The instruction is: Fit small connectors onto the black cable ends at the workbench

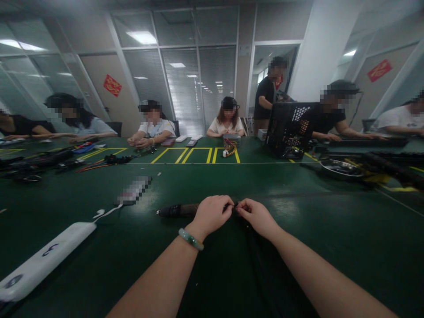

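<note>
Now, left hand [213, 213]: curled over the right part of the electric screwdriver [177, 211], thumb and forefinger together, clamped on the dark back end.
Right hand [260, 216]: right up beside the left, thumb and forefinger pinched together on a small dark piece [236, 207], too tiny to make out.
Electric screwdriver: lying lengthwise across the green table [357, 238], well short of the far edge, metal tip pointing toward the left edge, back end partly hidden by those fingers.
Bangle [191, 239]: pale and green, circling the left wrist.
Left side of the table: look, a white oblong casing [49, 256] with a mark like a 3, slanting toward the near left corner, joined by a white cord [109, 213] to a blurred-out slab [134, 191].
Far left corner: black cables [43, 161], all in a tangle.
Far edge, middle: a power supply [232, 142] with colourful wires, before a seated person [227, 126].
Far edge, right: a black computer case [288, 130], upright, perforated; nearer the right edge, a shiny metal bowl [341, 168].
</note>
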Tool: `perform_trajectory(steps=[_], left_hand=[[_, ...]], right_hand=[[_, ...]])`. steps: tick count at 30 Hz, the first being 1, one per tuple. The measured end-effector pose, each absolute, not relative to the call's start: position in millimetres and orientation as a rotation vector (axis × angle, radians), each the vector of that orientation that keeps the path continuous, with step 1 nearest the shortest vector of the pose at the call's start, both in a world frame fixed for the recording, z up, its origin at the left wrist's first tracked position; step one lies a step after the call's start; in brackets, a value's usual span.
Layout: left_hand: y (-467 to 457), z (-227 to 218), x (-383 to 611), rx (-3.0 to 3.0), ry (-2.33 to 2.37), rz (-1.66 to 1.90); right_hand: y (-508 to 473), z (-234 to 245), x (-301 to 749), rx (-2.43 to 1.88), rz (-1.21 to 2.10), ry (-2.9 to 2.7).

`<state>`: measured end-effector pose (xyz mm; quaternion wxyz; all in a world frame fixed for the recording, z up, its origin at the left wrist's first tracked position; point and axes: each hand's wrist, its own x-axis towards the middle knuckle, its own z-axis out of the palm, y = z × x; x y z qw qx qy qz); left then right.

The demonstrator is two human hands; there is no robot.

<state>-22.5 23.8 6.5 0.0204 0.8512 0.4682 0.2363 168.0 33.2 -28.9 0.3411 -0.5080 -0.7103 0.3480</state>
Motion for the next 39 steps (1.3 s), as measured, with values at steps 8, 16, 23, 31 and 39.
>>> perform_trajectory(steps=[8,16,23,31,39], left_hand=[[23.6,7.2,-22.0,2.628,1.460,0.693],[23.4,8.5,-22.2,2.648,1.443,0.709],[23.1,7.7,-22.6,2.635,1.438,0.705],[24.3,6.9,-22.7,2.646,1.456,0.680],[23.7,8.0,-22.9,2.627,1.440,0.723]], right_hand=[[31.9,-26.9,168.6,-1.318,0.950,-1.842],[31.0,-24.3,167.7,-1.327,0.960,-1.837],[29.9,-22.6,168.2,-1.334,0.979,-1.843],[31.1,-24.6,167.9,-1.304,0.940,-1.846],[31.2,-25.5,168.4,-1.327,0.948,-1.843]])
